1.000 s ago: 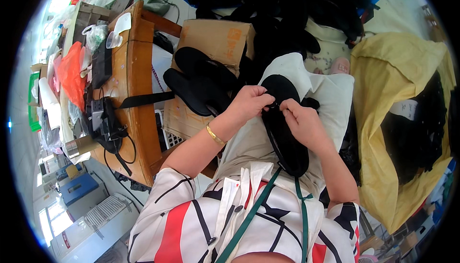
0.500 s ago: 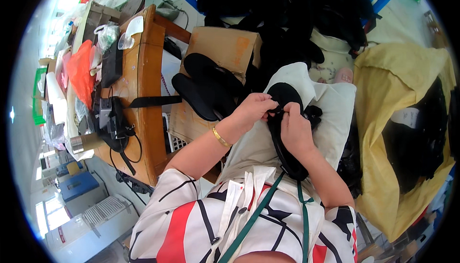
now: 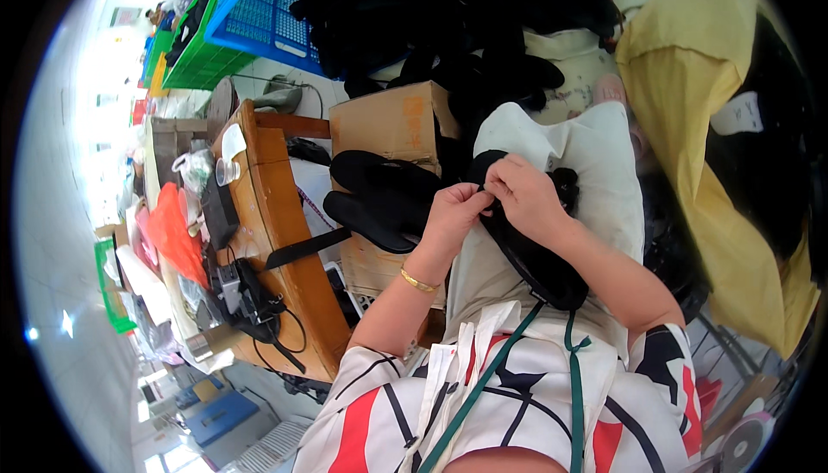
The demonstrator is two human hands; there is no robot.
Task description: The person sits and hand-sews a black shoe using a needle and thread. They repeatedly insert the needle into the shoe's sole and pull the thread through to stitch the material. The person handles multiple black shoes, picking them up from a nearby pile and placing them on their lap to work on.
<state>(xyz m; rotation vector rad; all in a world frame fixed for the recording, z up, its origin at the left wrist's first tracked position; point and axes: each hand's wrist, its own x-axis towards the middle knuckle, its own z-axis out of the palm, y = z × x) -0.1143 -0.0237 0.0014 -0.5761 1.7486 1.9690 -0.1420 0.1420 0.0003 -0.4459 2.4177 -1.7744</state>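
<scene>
A black cloth shoe point(image 3: 536, 259) lies lengthwise across the white cloth point(image 3: 605, 181) on my lap, its rounded toe pointing away from me. My left hand point(image 3: 454, 214), below a gold bracelet, is closed with thumb and finger pinched at the upper near the toe. Meeting it there, my right hand point(image 3: 524, 195) is also pinched, its back turned up and covering part of the shoe. Whatever small piece lies between the fingertips is hidden. A dark ruffled piece point(image 3: 566, 187) shows just right of my right hand.
Several black shoes point(image 3: 379, 201) rest on a cardboard box point(image 3: 379, 119) at left, beside a wooden table point(image 3: 289, 206). A blue crate point(image 3: 280, 29) and a heap of black shoes point(image 3: 466, 7) stand ahead. At right is a yellow sack point(image 3: 681, 68) with black contents.
The view has swung, showing more of the left side. My right hand has come up over the shoe toward the toe, its fingertips now against my left ones. Both hands stay on the shoe.
</scene>
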